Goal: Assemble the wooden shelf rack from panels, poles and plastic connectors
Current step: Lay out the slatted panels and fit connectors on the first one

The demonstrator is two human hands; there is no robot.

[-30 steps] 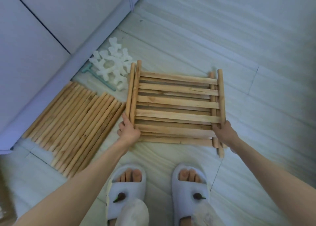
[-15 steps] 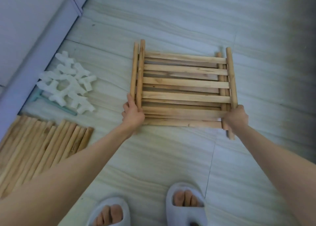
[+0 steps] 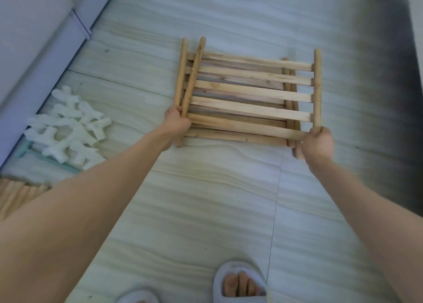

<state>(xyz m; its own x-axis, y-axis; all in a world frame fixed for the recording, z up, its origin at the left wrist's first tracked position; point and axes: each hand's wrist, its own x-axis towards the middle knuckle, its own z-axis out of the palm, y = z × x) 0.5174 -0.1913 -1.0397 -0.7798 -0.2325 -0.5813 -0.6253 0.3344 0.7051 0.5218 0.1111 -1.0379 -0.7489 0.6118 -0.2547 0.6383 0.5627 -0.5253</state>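
Head view: top panel [image 3: 251, 96] spans both grips, left hand [image 3: 177, 121], right hand [image 3: 318, 140], each clenched round its side rail

The floor [image 3: 206, 199] consisted of large pale tiles with a wavy, wood-like grain, separated by thin dark grout lines. A pale wall [image 3: 27, 23] ran diagonally across the upper left corner, finished along its foot with a bluish-white skirting board [image 3: 34, 89]. The far right side of the floor lay in dark shadow. Lighting was soft, cool and diffuse.
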